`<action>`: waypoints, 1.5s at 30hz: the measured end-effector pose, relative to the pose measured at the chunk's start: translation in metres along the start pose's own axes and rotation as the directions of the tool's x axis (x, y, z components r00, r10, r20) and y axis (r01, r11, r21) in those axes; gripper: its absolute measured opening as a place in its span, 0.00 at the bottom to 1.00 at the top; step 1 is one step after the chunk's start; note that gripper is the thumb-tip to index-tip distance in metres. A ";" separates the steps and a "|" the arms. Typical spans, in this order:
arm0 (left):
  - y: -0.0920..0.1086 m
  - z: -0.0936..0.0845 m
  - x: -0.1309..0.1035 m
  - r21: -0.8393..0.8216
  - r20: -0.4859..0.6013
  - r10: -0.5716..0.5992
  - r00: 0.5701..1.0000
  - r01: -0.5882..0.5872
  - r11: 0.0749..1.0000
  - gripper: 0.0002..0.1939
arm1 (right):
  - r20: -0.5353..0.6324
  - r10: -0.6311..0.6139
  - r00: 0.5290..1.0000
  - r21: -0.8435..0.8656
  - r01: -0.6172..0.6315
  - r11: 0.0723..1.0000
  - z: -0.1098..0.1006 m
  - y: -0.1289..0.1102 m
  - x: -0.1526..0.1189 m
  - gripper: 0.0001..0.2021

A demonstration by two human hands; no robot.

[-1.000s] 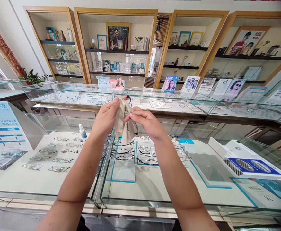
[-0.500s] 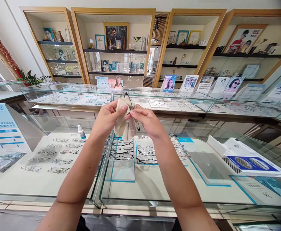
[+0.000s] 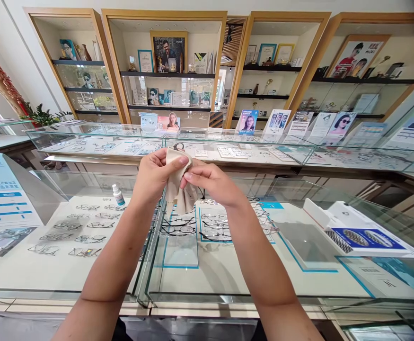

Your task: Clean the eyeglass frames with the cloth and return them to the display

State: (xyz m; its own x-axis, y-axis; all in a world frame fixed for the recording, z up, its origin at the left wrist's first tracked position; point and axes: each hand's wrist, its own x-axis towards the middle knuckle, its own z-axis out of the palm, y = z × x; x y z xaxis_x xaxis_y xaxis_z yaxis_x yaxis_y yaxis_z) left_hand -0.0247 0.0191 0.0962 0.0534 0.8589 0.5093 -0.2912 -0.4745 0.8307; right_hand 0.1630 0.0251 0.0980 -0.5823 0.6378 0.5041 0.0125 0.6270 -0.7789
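Above the glass display case, my two hands meet around a beige cleaning cloth point(image 3: 182, 196) and a pair of dark-framed eyeglasses point(image 3: 179, 146). My left hand point(image 3: 155, 171) is closed, its thumb pressing the cloth over part of the frame. From the right, my right hand point(image 3: 212, 181) pinches the glasses at the cloth's zigzag edge. Most of the frame is covered by cloth and fingers; a dark curved bit shows at the top and a temple tip below my right fingers. A white spray bottle point(image 3: 118, 195) stands on the glass to the left.
Rows of eyeglasses point(image 3: 216, 222) lie inside the case beneath my hands, with more pairs point(image 3: 95, 225) on the left. An open white box point(image 3: 366, 232) sits to the right, a standing blue-and-white sign point(image 3: 8, 194) at the left. Another glass counter point(image 3: 121, 146) runs across behind.
The cloth has folded over the upper part of the glasses, and the frame has turned, showing less of itself. My right fingers have shifted slightly left and lower. The view has moved a little.
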 end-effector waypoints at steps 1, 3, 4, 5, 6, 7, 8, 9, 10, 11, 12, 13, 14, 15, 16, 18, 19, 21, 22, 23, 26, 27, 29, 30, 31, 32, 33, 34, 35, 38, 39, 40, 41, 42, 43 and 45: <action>-0.001 0.000 0.000 -0.004 -0.001 0.005 1.000 -0.005 1.000 0.17 | -0.011 -0.014 1.000 0.007 0.014 1.000 0.001 0.001 0.000 0.17; -0.002 0.001 0.001 -0.019 0.003 0.019 1.000 -0.019 1.000 0.17 | -0.052 -0.042 0.998 0.031 0.043 0.999 0.002 0.002 0.001 0.16; -0.002 0.001 0.001 -0.028 0.010 0.026 1.000 -0.026 0.999 0.18 | -0.072 -0.048 0.996 0.043 0.051 0.998 0.003 0.003 0.001 0.16; -0.002 0.001 0.001 -0.032 0.023 0.034 0.999 -0.033 0.999 0.18 | -0.090 -0.049 0.995 0.053 0.054 0.997 0.003 0.003 0.002 0.16; -0.001 0.001 0.002 -0.031 0.042 0.040 0.998 -0.039 0.999 0.19 | -0.106 -0.046 0.993 0.063 0.053 0.997 0.003 0.003 0.001 0.16; 0.000 -0.001 0.002 -0.026 0.068 0.045 0.997 -0.044 0.999 0.19 | -0.119 -0.039 0.992 0.074 0.048 0.996 0.002 0.002 0.001 0.15; 0.002 -0.003 0.002 -0.019 0.098 0.048 0.994 -0.046 0.999 0.19 | -0.128 -0.029 0.991 0.087 0.040 0.995 0.002 0.001 0.001 0.15; 0.004 -0.005 0.002 -0.009 0.134 0.043 0.990 -0.042 0.999 0.18 | -0.134 -0.017 0.991 0.103 0.031 0.994 0.001 0.001 0.000 0.15; 0.006 -0.008 0.003 0.006 0.173 0.032 0.984 -0.034 0.999 0.17 | -0.138 -0.006 0.990 0.119 0.023 0.993 0.000 0.000 0.000 0.15; 0.008 -0.010 0.003 0.022 0.211 0.018 0.977 -0.023 0.999 0.16 | -0.140 0.001 0.990 0.136 0.019 0.991 0.000 -0.001 -0.001 0.15; 0.009 -0.012 0.003 0.038 0.242 0.007 0.970 -0.016 0.999 0.16 | -0.139 0.003 0.990 0.152 0.018 0.988 0.000 -0.002 -0.001 0.15; 0.010 -0.014 0.003 0.050 0.263 0.004 0.965 -0.018 0.999 0.18 | -0.136 0.004 0.991 0.169 0.020 0.985 -0.001 -0.002 -0.001 0.15; 0.010 -0.014 0.004 0.054 0.271 0.014 0.962 -0.030 0.998 0.20 | -0.132 0.003 0.991 0.186 0.022 0.982 -0.001 -0.002 -0.001 0.14; 0.009 -0.013 0.004 0.050 0.266 0.036 0.963 -0.051 0.997 0.22 | -0.127 0.005 0.992 0.203 0.021 0.979 -0.001 -0.002 -0.002 0.14; 0.007 -0.012 0.004 0.041 0.250 0.062 0.966 -0.074 0.996 0.23 | -0.121 0.008 0.993 0.219 0.019 0.976 -0.001 -0.002 -0.002 0.14; 0.002 -0.008 0.004 0.027 0.210 0.098 0.973 -0.105 0.994 0.22 | -0.106 0.016 0.994 0.243 0.011 0.970 0.000 -0.002 -0.002 0.15; 0.000 -0.006 0.004 0.027 0.190 0.104 0.976 -0.111 0.993 0.22 | -0.096 0.017 0.995 0.250 0.007 0.968 0.000 -0.003 -0.003 0.15; -0.003 -0.001 0.003 0.045 0.156 0.112 0.981 -0.120 0.992 0.19 | -0.066 0.013 0.998 0.258 0.004 0.966 0.000 -0.003 -0.003 0.15; -0.004 0.001 0.001 0.058 0.137 0.122 0.983 -0.131 0.990 0.18 | -0.049 0.009 0.999 0.258 0.003 0.966 0.000 -0.004 -0.004 0.16; -0.005 0.003 0.000 0.074 0.116 0.137 0.984 -0.146 0.987 0.18 | -0.034 0.006 0.999 0.257 0.003 0.966 0.001 -0.005 -0.004 0.16; -0.005 0.009 -0.003 0.132 0.044 0.188 0.981 -0.192 0.972 0.20 | -0.003 -0.010 1.000 0.249 0.010 0.968 0.004 -0.006 -0.003 0.19; -0.006 0.010 -0.004 0.149 0.015 0.205 0.979 -0.205 0.967 0.20 | 0.003 -0.017 1.000 0.248 0.015 0.969 0.005 -0.006 -0.003 0.19; -0.006 0.012 -0.005 0.178 -0.046 0.239 0.970 -0.228 0.957 0.22 | 0.014 -0.028 0.999 0.245 0.024 0.969 0.006 -0.006 -0.002 0.20; -0.006 0.013 -0.005 0.189 -0.074 0.256 0.964 -0.238 0.953 0.23 | 0.020 -0.030 0.999 0.243 0.024 0.970 0.007 -0.007 -0.002 0.20; -0.006 0.012 -0.005 0.198 -0.091 0.267 0.959 -0.245 0.949 0.24 | 0.024 -0.027 0.999 0.242 0.020 0.970 0.007 -0.007 -0.002 0.20; -0.004 0.011 -0.005 0.207 -0.092 0.269 0.959 -0.246 0.947 0.25 | 0.025 -0.022 0.999 0.244 0.015 0.970 0.006 -0.007 -0.002 0.20; -0.003 0.009 -0.004 0.211 -0.074 0.261 0.962 -0.241 0.947 0.25 | 0.023 -0.018 1.000 0.250 0.011 0.968 0.006 -0.007 -0.002 0.20; -0.001 0.006 -0.004 0.210 -0.040 0.245 0.969 -0.232 0.950 0.25 | 0.017 -0.015 1.000 0.257 0.010 0.966 0.004 -0.007 -0.002 0.19; 0.002 0.002 -0.004 0.204 0.005 0.223 0.975 -0.219 0.954 0.25 | 0.005 -0.012 1.000 0.262 0.010 0.965 0.003 -0.007 -0.003 0.19; 0.008 -0.010 -0.003 0.184 0.146 0.136 0.980 -0.162 0.969 0.22 | -0.035 0.012 0.999 0.250 -0.003 0.968 -0.002 -0.007 -0.004 0.17; 0.010 -0.013 -0.003 0.181 0.187 0.106 0.977 -0.141 0.973 0.20 | -0.047 0.027 0.999 0.242 -0.015 0.970 -0.004 -0.006 -0.005 0.17; 0.011 -0.015 -0.002 0.179 0.222 0.082 0.972 -0.123 0.976 0.19 | -0.056 0.041 0.998 0.238 -0.027 0.971 -0.005 -0.006 -0.005 0.17; 0.011 -0.015 -0.002 0.177 0.246 0.068 0.967 -0.114 0.978 0.18 | -0.061 0.053 0.997 0.241 -0.037 0.970 -0.006 -0.006 -0.005 0.17; 0.011 -0.014 -0.002 0.170 0.256 0.069 0.964 -0.116 0.979 0.18 | -0.060 0.060 0.996 0.248 -0.043 0.968 -0.007 -0.005 -0.005 0.17; 0.010 -0.012 -0.002 0.160 0.249 0.085 0.965 -0.128 0.979 0.19 | -0.054 0.061 0.997 0.260 -0.045 0.965 -0.007 -0.004 -0.005 0.17; 0.006 -0.006 -0.003 0.145 0.200 0.136 0.970 -0.166 0.975 0.19 | -0.025 0.044 0.999 0.286 -0.035 0.958 -0.005 -0.004 -0.005 0.17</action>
State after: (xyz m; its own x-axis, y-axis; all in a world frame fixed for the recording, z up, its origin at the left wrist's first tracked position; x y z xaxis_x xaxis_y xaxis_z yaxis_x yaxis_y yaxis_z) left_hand -0.0323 0.0149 0.0986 0.2028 0.7306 0.6520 -0.1549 -0.6335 0.7581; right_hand 0.1695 0.0217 0.1003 -0.5609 0.6755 0.4786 -0.2001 0.4504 -0.8701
